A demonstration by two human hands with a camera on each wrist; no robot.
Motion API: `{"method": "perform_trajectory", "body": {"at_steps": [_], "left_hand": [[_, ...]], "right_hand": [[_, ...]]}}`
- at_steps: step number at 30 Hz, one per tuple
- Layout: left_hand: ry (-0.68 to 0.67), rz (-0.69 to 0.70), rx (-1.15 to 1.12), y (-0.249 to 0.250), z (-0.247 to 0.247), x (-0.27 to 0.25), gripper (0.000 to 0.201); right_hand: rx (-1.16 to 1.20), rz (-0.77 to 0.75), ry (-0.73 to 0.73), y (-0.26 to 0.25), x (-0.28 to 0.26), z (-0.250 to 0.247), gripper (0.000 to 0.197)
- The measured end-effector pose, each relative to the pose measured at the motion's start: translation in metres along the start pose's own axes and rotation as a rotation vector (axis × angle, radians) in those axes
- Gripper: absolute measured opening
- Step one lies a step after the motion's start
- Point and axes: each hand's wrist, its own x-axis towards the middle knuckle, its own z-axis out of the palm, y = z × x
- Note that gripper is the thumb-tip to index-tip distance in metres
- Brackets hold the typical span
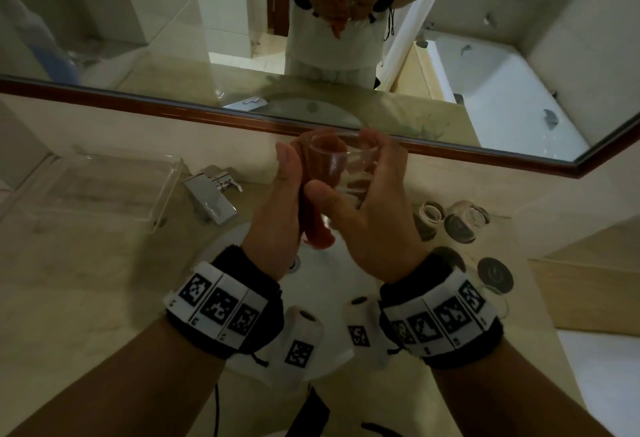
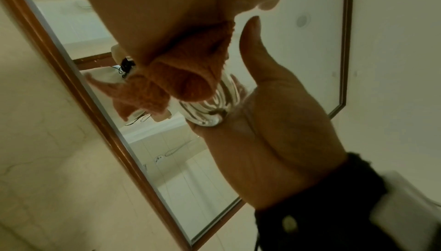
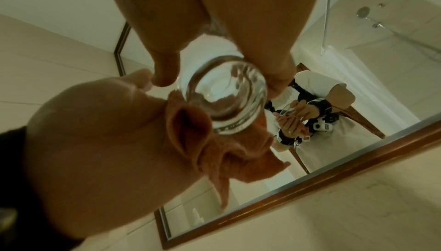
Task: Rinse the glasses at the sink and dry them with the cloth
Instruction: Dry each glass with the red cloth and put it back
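Observation:
Above the sink I hold a clear glass (image 1: 343, 166) upright between both hands. My right hand (image 1: 370, 222) grips it round the lower body, thumb in front and fingers behind. My left hand (image 1: 280, 208) holds an orange cloth (image 1: 317, 229) pressed against the glass's left side; a tail of cloth hangs below. In the left wrist view the cloth (image 2: 181, 74) bunches under my left palm (image 2: 155, 10), beside the glass (image 2: 214, 104) and my right hand (image 2: 262, 123). The right wrist view looks up at the glass's thick base (image 3: 226, 93), the cloth (image 3: 203, 138) and my left hand (image 3: 95, 132).
The white sink basin (image 1: 322, 284) lies under my hands, with a chrome faucet (image 1: 211, 194) at its back left. Other glasses (image 1: 457, 222) and a round black plug (image 1: 495, 274) sit on the counter at the right. A clear tray (image 1: 104, 191) stands left; the mirror (image 1: 138, 38) is behind.

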Motion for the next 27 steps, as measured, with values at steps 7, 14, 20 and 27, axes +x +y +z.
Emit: {"method": "perform_trajectory", "body": {"at_steps": [7,14,20,27], "left_hand": [[0.004,-0.012,-0.084,0.004,-0.005,0.007,0.085],[-0.001,0.013,0.039,-0.002,-0.005,0.006,0.105],[-0.008,-0.032,-0.03,-0.003,0.008,0.003,0.076],[-0.028,0.034,-0.145,0.005,-0.002,0.004,0.07]], "right_hand": [[0.146,0.011,-0.148,-0.007,-0.002,-0.007,0.079],[0.079,0.06,0.115,-0.005,0.001,-0.015,0.081],[-0.019,0.021,0.133,-0.003,0.0,0.001,0.093],[0.253,0.173,-0.15,-0.007,-0.002,-0.015,0.092]]}}
